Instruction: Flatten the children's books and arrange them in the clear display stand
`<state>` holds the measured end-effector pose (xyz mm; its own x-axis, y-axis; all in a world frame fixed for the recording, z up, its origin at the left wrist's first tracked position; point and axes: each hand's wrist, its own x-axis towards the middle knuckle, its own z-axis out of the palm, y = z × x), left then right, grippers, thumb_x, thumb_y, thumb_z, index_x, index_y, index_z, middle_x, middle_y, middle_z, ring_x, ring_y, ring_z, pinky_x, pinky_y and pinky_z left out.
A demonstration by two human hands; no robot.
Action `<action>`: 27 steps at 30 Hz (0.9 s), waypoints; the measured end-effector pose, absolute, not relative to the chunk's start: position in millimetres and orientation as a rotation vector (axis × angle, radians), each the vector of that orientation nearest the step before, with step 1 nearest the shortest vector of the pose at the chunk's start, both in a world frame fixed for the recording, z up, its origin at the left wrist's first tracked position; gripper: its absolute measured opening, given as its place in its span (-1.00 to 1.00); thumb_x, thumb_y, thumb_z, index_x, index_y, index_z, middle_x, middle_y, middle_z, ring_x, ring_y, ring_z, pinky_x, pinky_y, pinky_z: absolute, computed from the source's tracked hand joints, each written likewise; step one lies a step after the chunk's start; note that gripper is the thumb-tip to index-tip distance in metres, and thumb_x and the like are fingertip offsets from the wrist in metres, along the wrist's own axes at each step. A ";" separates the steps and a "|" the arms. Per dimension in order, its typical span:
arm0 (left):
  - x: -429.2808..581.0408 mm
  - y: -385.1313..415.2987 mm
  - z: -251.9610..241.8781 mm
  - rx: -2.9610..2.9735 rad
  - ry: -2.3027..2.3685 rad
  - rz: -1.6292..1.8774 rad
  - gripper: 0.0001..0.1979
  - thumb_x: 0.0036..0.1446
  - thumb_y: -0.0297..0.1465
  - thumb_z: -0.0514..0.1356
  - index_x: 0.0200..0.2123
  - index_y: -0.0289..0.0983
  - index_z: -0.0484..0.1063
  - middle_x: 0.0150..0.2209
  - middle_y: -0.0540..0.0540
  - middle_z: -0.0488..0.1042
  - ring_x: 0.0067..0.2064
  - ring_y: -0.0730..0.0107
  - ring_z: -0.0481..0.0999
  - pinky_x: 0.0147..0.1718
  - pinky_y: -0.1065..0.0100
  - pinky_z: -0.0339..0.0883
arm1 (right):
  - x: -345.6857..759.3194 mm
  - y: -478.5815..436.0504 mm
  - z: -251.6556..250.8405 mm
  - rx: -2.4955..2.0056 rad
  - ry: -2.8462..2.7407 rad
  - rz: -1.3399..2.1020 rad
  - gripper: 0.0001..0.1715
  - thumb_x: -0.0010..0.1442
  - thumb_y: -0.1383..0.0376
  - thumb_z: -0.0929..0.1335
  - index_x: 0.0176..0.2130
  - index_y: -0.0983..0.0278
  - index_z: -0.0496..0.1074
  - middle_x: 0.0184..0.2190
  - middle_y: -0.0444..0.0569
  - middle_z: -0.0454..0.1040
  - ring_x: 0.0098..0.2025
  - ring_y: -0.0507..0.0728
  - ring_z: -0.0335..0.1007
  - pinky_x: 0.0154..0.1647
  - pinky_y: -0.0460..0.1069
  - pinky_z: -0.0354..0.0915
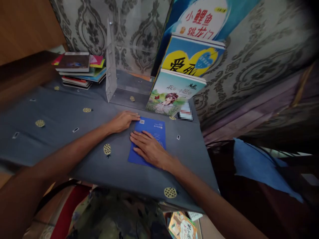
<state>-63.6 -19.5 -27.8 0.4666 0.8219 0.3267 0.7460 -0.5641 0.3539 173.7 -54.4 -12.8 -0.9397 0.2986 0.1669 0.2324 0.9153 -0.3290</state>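
Observation:
A thin blue book [154, 131] lies flat on the grey patterned tablecloth [62, 116], back cover up with a small code square near its top. My right hand [149, 148] rests flat on it, fingers stretched out and pointing left. My left hand [123, 121] lies at the book's upper left corner, fingers extended and touching its edge. Neither hand is closed round anything.
A clear acrylic bookend [112, 66] stands behind the hands. To its right, three picture books [174, 93] lean against the patterned wall. A stack of books [78, 71] sits at the far left. The table edge drops off at right, with blue cloth [259, 166] below.

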 end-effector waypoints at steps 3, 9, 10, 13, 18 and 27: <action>-63.5 -20.3 -28.3 2.539 1.373 0.738 -0.52 0.15 -0.63 -0.01 0.03 -0.28 0.55 0.10 -0.15 0.54 0.19 0.29 0.48 0.22 0.15 0.30 | 183.0 -84.6 -10.0 -0.370 -2.937 0.457 -0.44 0.45 0.17 0.22 0.33 0.31 0.21 0.35 0.11 0.24 0.43 0.21 0.03 0.44 0.28 -0.03; -64.5 -21.7 -28.1 2.537 1.388 0.702 -0.52 0.17 -0.63 -0.01 0.05 -0.24 0.53 0.12 -0.10 0.53 0.20 0.30 0.47 0.23 0.10 0.29 | 192.2 -121.4 -3.6 -0.326 -2.974 0.556 -0.38 0.45 0.14 0.21 0.36 0.36 0.14 0.38 0.09 0.17 0.46 0.17 -0.08 0.49 0.22 -0.14; -64.7 -22.0 -28.0 2.540 1.386 0.701 -0.52 0.18 -0.62 -0.01 0.05 -0.25 0.52 0.12 -0.10 0.52 0.19 0.30 0.47 0.23 0.10 0.29 | 192.5 -123.6 -3.8 -0.337 -2.968 0.561 -0.39 0.45 0.14 0.21 0.36 0.34 0.14 0.38 0.07 0.17 0.46 0.16 -0.09 0.49 0.22 -0.15; -65.0 -23.2 -27.2 2.549 1.378 0.704 -0.53 0.20 -0.60 -0.02 0.06 -0.24 0.52 0.14 -0.11 0.51 0.20 0.30 0.47 0.24 0.08 0.29 | 193.1 -127.5 -5.2 -0.374 -2.953 0.569 -0.39 0.44 0.15 0.22 0.37 0.31 0.13 0.38 0.06 0.17 0.46 0.16 -0.09 0.48 0.22 -0.10; -65.9 -24.2 -26.7 2.555 1.369 0.701 -0.54 0.22 -0.57 -0.03 0.07 -0.25 0.52 0.14 -0.12 0.51 0.22 0.28 0.44 0.24 0.06 0.28 | 203.3 -136.2 -4.6 -0.417 -2.937 0.557 -0.37 0.42 0.17 0.25 0.36 0.38 0.14 0.38 0.09 0.17 0.46 0.17 -0.09 0.49 0.19 -0.10; -66.8 -23.3 -27.5 2.555 1.378 0.697 -0.52 0.20 -0.54 -0.03 0.08 -0.19 0.51 0.14 -0.04 0.51 0.22 0.32 0.44 0.26 0.08 0.26 | 247.1 -153.3 -5.3 -0.613 -2.899 0.514 -0.35 0.41 0.22 0.26 0.38 0.36 0.10 0.39 0.16 0.12 0.46 0.18 -0.09 0.46 0.21 0.00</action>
